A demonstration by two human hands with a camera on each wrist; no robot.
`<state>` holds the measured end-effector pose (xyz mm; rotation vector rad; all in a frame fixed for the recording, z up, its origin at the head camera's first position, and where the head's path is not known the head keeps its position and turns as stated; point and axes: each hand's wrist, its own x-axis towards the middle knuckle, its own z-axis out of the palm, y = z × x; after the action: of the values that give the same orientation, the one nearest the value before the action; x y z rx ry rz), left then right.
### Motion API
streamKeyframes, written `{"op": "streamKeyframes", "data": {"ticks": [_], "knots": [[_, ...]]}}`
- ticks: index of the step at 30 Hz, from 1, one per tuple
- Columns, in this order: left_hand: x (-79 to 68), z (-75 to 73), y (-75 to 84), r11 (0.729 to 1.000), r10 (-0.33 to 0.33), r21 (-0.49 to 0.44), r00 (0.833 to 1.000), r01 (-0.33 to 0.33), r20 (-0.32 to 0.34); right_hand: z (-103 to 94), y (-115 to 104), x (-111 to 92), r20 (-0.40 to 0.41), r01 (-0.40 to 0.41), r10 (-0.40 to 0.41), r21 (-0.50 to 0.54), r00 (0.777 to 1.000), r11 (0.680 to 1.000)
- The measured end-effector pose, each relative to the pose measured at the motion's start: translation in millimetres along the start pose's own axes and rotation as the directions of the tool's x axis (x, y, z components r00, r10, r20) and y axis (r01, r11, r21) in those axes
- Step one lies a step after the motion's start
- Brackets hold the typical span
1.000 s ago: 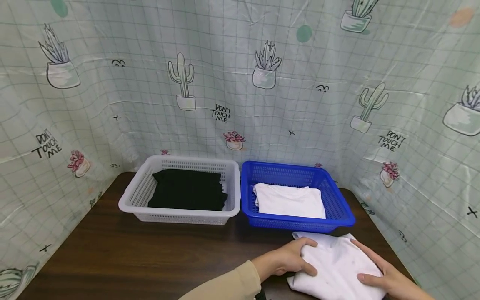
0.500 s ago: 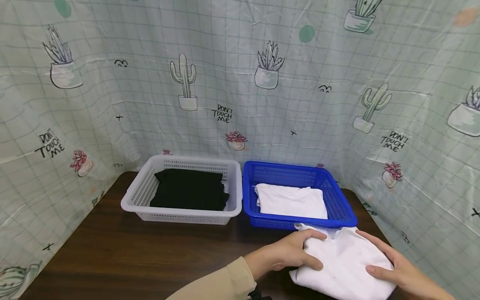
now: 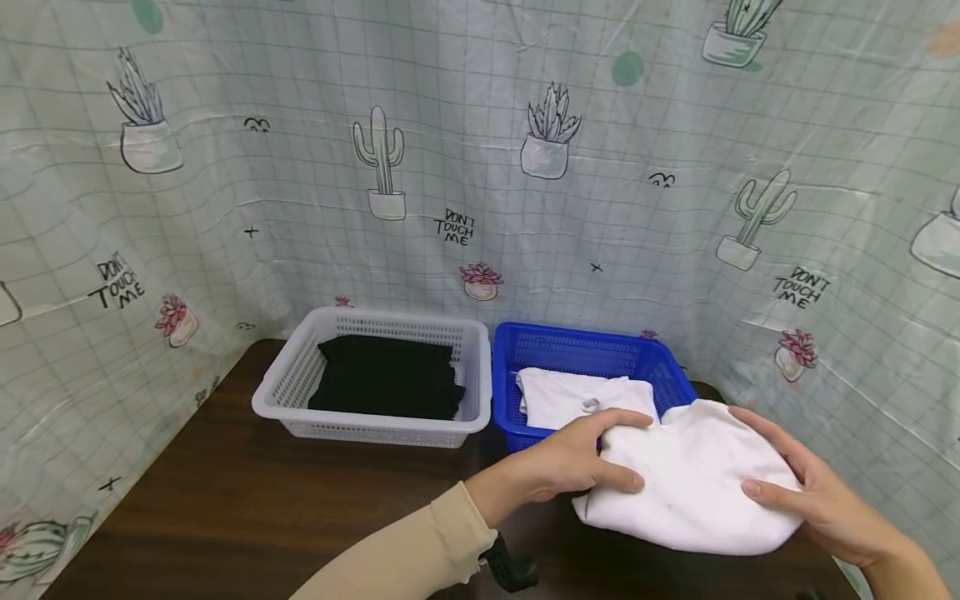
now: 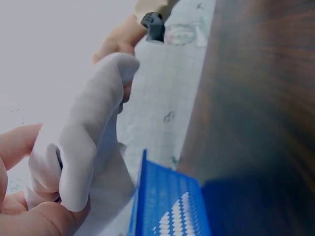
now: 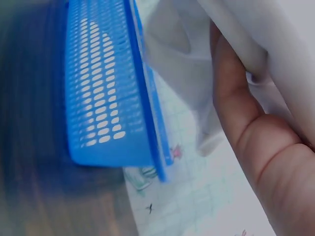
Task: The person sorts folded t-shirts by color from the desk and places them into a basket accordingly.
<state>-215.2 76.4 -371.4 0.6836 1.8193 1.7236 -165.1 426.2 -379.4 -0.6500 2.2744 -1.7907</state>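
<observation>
Both hands hold a folded white shirt [image 3: 693,492] in the head view, raised over the front right of the blue basket [image 3: 517,437]. My left hand [image 3: 573,458] grips its left side, thumb on the near face. At the opposite side my right hand [image 3: 806,492] holds it in the same way, fingers partly hidden behind the cloth. In the left wrist view, the shirt's rolled, layered edge [image 4: 83,132] shows above the basket wall [image 4: 167,196]. The right wrist view has loose cloth [image 5: 182,54] hanging beside the basket rim. Another folded white shirt [image 3: 555,396] lies inside the basket.
Left of the blue basket stands a white basket [image 3: 375,423] with folded black clothing [image 3: 386,379] in it. Both are on a dark wooden table [image 3: 300,508]. A cactus-print curtain [image 3: 465,150] hangs behind and at the sides. A black strap [image 3: 506,567] hangs by my left wrist.
Both hands have lifted the folded white shirt from the table in front of the blue basket, up and forward, so it now overlaps the basket's front right. The head view has shifted slightly.
</observation>
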Motion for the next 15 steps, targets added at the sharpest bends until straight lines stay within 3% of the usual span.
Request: {"op": "streamKeyframes", "data": {"ticks": [5, 15], "knots": [[15.9, -21.7, 5.2, 0.999, 0.037, 0.015, 0.998, -0.036, -0.060, -5.4, -3.2, 30.4, -0.094, -0.011, 0.006, -0.053, 0.996, 0.999], [58.4, -69.1, -9.8, 0.997, 0.035, 0.073, 0.979, -0.020, -0.200, -15.2, 14.3, 103.6, -0.130, -0.107, 0.084, -0.185, 0.988, 0.977]]}}
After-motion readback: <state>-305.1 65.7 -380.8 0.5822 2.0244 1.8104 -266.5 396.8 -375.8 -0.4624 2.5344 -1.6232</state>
